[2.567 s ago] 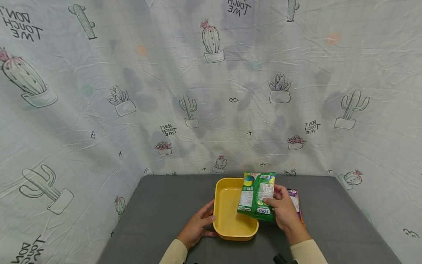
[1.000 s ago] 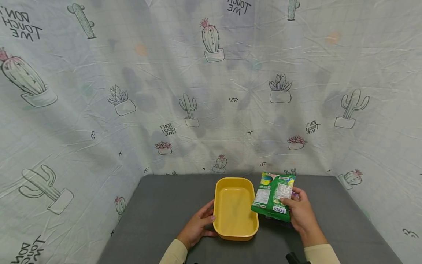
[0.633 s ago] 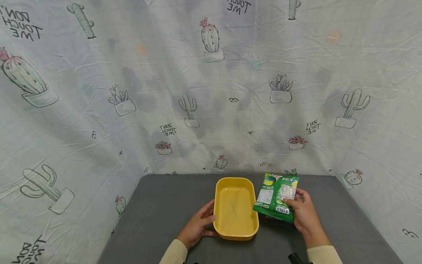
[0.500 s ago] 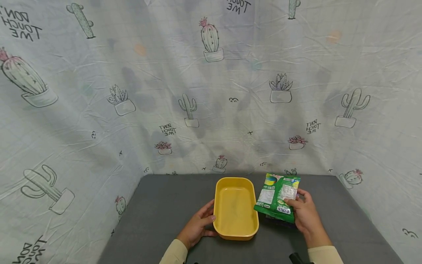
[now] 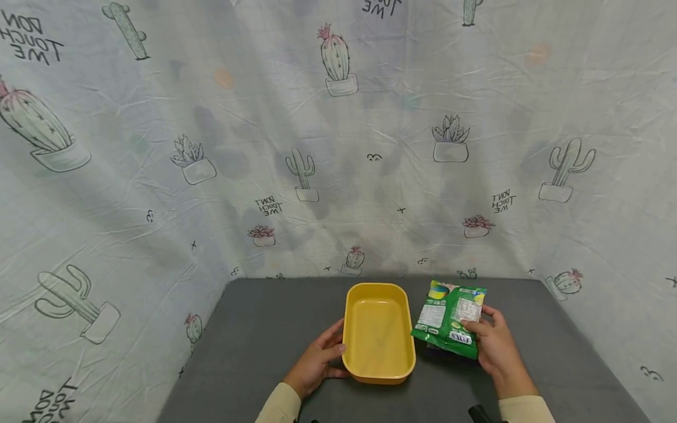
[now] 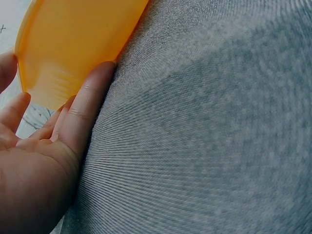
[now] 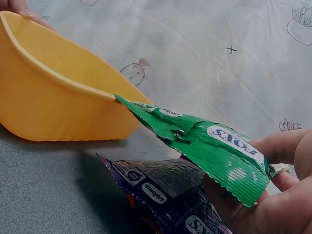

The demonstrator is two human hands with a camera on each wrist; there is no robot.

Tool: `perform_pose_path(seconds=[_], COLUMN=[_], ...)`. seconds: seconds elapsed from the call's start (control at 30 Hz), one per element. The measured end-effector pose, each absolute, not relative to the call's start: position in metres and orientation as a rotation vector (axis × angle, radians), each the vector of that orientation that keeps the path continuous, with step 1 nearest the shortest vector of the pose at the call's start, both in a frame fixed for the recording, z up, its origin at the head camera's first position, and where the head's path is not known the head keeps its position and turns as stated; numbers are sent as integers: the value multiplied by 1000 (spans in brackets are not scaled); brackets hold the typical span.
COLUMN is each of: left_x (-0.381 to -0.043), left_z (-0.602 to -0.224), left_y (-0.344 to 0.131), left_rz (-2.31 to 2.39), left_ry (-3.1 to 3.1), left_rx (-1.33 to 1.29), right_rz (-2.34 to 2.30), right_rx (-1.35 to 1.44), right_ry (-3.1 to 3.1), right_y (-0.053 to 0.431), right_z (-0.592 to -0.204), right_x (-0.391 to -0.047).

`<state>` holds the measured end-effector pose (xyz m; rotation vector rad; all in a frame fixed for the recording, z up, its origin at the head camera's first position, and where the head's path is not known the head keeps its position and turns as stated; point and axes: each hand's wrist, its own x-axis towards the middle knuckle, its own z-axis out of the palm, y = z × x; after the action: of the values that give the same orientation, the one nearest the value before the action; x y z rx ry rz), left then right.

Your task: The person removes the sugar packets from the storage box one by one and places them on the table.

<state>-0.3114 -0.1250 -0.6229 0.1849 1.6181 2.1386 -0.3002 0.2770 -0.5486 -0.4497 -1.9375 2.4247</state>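
My right hand (image 5: pixel 494 346) pinches a green FOX'S candy packet (image 5: pixel 446 320) at its right side, thumb on top. The packet is tilted, and its left corner reaches the tub's right rim. Below it, in the right wrist view, lies a purple FOX'S packet (image 7: pixel 161 187), mostly hidden from above by the green one. Fingers of the right hand come close to the purple packet's upper end. My left hand (image 5: pixel 314 358) steadies the yellow tub (image 5: pixel 378 379) from the left, fingers nearly straight against its outer wall and thumb tip at the rim.
A dark grey cloth table (image 5: pixel 248 329) bears the tub and packets. Behind and beside it hangs a pale sheet (image 5: pixel 222 117) printed with cacti. Cream sleeves (image 5: pixel 280 405) cover the forearms, and a black object (image 5: pixel 478 413) shows near the right wrist.
My right hand has carried the green packet rightward from over the tub, then lowered it a little above the purple one. The left hand and tub stay in place.
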Motion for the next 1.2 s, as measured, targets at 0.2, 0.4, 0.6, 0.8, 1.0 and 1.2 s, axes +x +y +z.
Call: perform_pose_path(seconds=[0.2,0.4,0.6,0.8,1.0,1.2], left_x=[-312,-312,-313,-314,-313,-313], left_z=[-623,-622,-622,-620,-617,-618], left_y=[-126,-126,-126,-123,-121,-120], left_rz=[2140,2138,2135,2129,2122,2131], left_ry=[1614,1605,1610,1616,1618,1635], left_rx=[189,182,176,181,185,169], right_rz=[2426,2404,2378,2208,1832,1310], right_rx=[-473,-466,-488,-523,-607,-609], right_ry=[-1928,-1988,-2056,-2197,-2375,-2541], right_y=[281,285,290,294,294,292], right_z=[-551,-554,-556,-554,-558,-565], right_x=[-302,-303,-307,-306,-306,-306])
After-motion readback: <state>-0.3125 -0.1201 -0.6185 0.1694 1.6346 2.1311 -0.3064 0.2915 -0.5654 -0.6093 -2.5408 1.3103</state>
